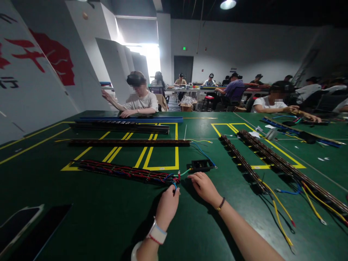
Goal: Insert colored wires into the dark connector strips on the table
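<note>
My left hand [168,204] is closed in a pinch on a blue wire [174,186] at the right end of a long rail assembly [122,171] strung with red and blue wires. My right hand [205,187] hovers just right of that end, its fingers loosely bent and slightly apart, with nothing visible in them. Close to its fingertips, a green wire [186,172] runs from the rail end toward a small black socket housing [201,165]. A second blue wire [203,153] with a ring terminal curves down past the housing's right side.
Beyond lie a dark rail bundle [130,143] and black channels [119,127]. Two copper-coloured bar bundles [241,159] with yellow wires [277,210] are to the right. Dark flat panels [49,232] lie front left. A co-worker [140,98] sits across the green table [108,217]; another [277,101] works far right.
</note>
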